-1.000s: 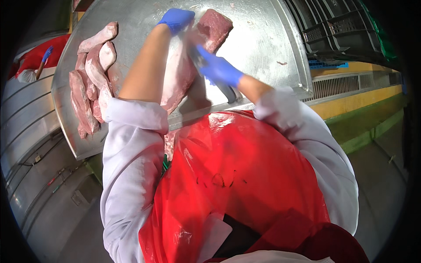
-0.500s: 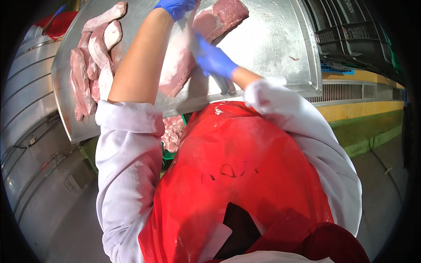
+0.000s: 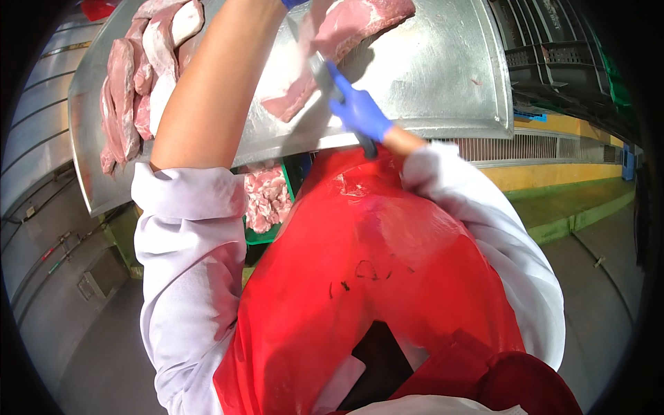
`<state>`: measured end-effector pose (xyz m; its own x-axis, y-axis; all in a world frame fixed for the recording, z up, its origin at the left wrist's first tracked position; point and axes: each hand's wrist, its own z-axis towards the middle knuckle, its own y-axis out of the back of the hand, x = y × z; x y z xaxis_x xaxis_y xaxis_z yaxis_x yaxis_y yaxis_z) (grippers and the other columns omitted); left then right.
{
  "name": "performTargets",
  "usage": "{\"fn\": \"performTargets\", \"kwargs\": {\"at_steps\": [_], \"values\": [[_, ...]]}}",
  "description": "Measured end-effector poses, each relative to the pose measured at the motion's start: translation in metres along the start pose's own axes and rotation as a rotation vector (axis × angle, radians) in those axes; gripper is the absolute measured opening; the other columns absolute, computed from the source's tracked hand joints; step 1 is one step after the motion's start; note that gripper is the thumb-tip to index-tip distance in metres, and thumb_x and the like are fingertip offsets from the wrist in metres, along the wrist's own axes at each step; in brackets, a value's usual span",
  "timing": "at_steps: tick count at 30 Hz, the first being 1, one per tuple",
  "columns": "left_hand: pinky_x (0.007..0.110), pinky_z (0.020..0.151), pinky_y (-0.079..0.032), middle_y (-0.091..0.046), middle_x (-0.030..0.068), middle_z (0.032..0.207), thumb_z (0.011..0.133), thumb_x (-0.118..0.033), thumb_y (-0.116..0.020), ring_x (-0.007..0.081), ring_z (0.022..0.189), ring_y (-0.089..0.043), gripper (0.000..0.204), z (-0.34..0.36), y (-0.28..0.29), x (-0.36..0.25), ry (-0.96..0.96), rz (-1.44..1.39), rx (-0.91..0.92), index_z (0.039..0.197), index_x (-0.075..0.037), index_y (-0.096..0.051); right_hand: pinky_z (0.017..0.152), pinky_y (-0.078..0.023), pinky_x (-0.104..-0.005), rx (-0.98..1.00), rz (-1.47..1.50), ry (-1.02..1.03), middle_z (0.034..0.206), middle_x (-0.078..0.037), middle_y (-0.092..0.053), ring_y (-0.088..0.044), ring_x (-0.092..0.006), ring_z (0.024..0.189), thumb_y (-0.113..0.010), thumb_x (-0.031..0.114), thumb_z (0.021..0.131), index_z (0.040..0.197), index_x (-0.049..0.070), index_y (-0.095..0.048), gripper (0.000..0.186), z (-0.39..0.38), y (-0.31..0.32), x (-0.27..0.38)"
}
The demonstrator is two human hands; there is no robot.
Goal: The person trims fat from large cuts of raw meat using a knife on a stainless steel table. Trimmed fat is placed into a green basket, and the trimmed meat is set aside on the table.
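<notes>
A large slab of raw pink meat with pale fat [image 3: 366,26] lies on the metal table [image 3: 443,83] in front of me. My right hand [image 3: 361,111], in a blue glove, is closed around a knife [image 3: 320,68]. Its dark handle end sticks out below the fist, and the blurred blade lies over the slab. Only a sliver of my blue-gloved left hand [image 3: 295,3] shows at the top edge, by the slab's far side; its fingers are out of the picture. Several long strips of meat [image 3: 123,90] lie at the table's left, beside my left forearm.
Below the table's near edge, a green crate [image 3: 261,238] holds many small meat pieces [image 3: 266,200]. Dark plastic crates [image 3: 553,59] stand at the right. A floor grate [image 3: 532,147] and a green ledge [image 3: 574,207] run beyond the table's right side.
My view has shifted, and more of the green crate shows. My left hand has slid almost out at the top. The knife in my right hand shows more plainly now.
</notes>
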<state>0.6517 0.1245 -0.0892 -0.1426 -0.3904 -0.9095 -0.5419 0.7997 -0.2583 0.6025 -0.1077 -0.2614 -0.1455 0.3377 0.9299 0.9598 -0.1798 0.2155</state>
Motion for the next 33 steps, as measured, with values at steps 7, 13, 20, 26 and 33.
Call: {"fn": "performTargets", "kwargs": {"at_steps": [7, 13, 20, 26, 33], "values": [[0.021, 0.047, -0.032, -0.051, 0.0004, 0.067, 0.094, -0.012, -0.056, 0.007, 0.055, -0.042, 0.018, -0.06, 0.01, -0.034, -0.127, -0.024, 0.065, 0.076, -0.01, -0.056, 0.057, -0.057, -0.0399, 0.077, -0.059, -0.01, 0.065, -0.015, -0.065, -0.066, -0.026, 0.053, -0.048, 0.015, 0.094, 0.163, 0.02, -0.006, 0.081, -0.018, -0.05, 0.002], [0.021, 0.053, -0.036, -0.056, 0.0025, 0.071, 0.094, -0.013, -0.058, 0.0074, 0.06, -0.047, 0.017, -0.132, -0.004, -0.053, -0.351, 0.079, 0.148, 0.078, -0.007, -0.059, 0.059, -0.058, -0.0424, -0.15, -0.337, 0.12, 0.077, -0.022, -0.068, -0.068, -0.0282, 0.056, -0.05, 0.017, 0.095, 0.162, 0.016, -0.008, 0.079, 0.026, -0.081, 0.008], [0.019, 0.058, -0.043, -0.061, 0.0026, 0.075, 0.095, -0.018, -0.064, 0.0082, 0.066, -0.054, 0.017, -0.259, 0.062, -0.072, -0.676, 0.065, 0.143, 0.081, -0.008, -0.061, 0.053, -0.057, -0.0397, 0.062, -0.06, -0.008, 0.086, -0.025, -0.069, -0.065, -0.0289, 0.051, -0.046, 0.006, 0.091, 0.162, 0.013, -0.006, 0.082, -0.032, -0.108, 0.04], [0.047, 0.096, -0.048, -0.057, 0.0199, 0.107, 0.097, -0.01, -0.047, 0.0312, 0.103, -0.058, 0.028, -0.493, 0.219, -0.052, -0.938, 0.157, -0.408, 0.115, 0.009, -0.054, 0.056, -0.057, -0.0385, 0.288, -0.258, 0.11, 0.076, -0.023, -0.067, -0.064, -0.0246, 0.051, -0.047, 0.013, 0.093, 0.162, 0.013, -0.014, 0.076, 0.037, -0.158, 0.065], [0.026, 0.068, -0.042, -0.052, 0.0051, 0.09, 0.089, -0.013, -0.069, 0.0114, 0.077, -0.048, 0.017, -0.599, 0.263, 0.097, 0.089, 0.503, -1.009, 0.095, -0.003, -0.057, 0.056, -0.054, -0.0311, -0.212, 0.011, 0.066, 0.082, -0.007, -0.066, -0.063, -0.0137, 0.062, -0.06, 0.014, 0.093, 0.162, 0.023, -0.02, 0.081, 0.047, 0.008, 0.036]]}}
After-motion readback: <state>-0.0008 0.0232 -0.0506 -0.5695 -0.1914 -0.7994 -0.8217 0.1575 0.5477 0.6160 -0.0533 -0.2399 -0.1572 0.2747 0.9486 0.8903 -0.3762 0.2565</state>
